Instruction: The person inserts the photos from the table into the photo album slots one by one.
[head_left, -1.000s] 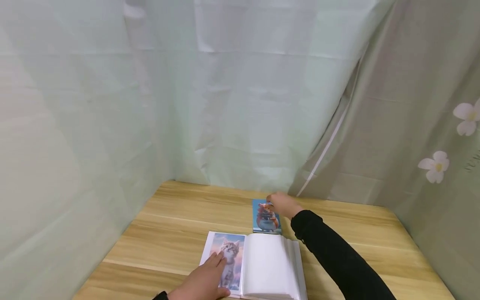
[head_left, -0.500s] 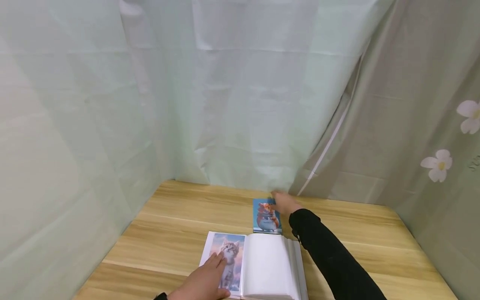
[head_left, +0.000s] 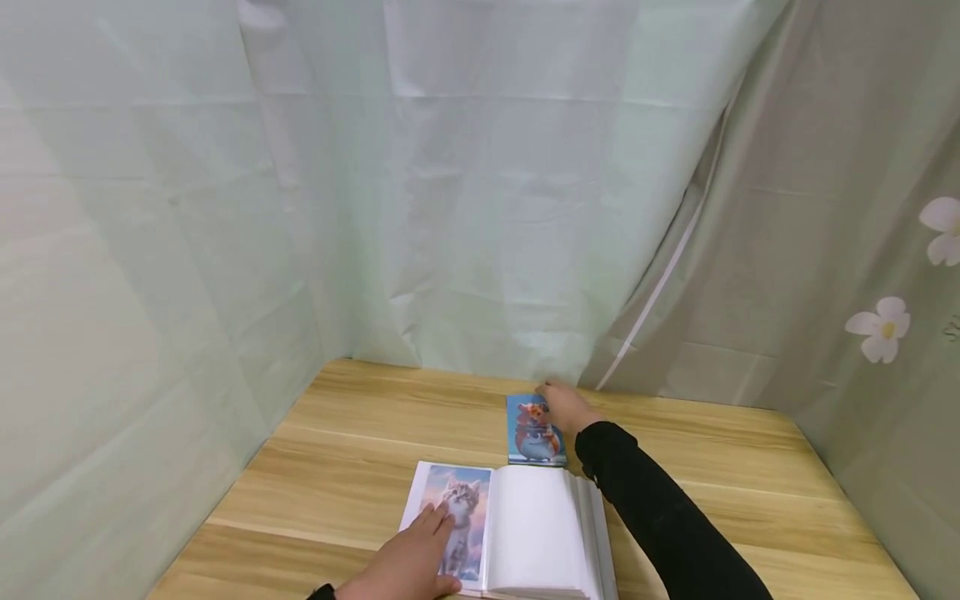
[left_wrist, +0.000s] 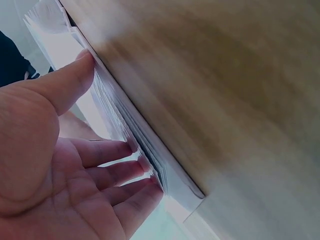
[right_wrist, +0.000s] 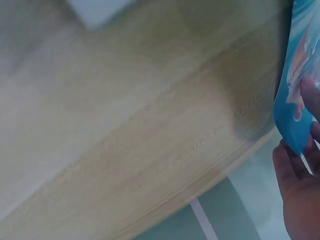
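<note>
An open photo album [head_left: 536, 529] lies near the front of the table. Its left page bears a kitten picture [head_left: 468, 521]; the right page is blank white. My left hand [head_left: 408, 558] rests on the left page with its fingers fairly straight, and the left wrist view shows its fingertips and thumb touching the album's pages [left_wrist: 117, 112]. Just behind the album is a blue picture card [head_left: 531, 437] with a cartoon animal on it. My right hand [head_left: 568, 408] pinches its far right corner; in the right wrist view the card [right_wrist: 291, 120] bends at that corner, thumb on its face, fingers at its edge.
The wooden table [head_left: 360, 442] ends at pale curtains [head_left: 480, 208] behind and on the left. A grey-green curtain with white flowers [head_left: 877, 329] hangs at the right. A white corner [right_wrist: 97, 10] shows at the top of the right wrist view.
My right hand has shifted slightly about the card's far right corner. The card has moved only slightly. My left hand and the album stay in place.
</note>
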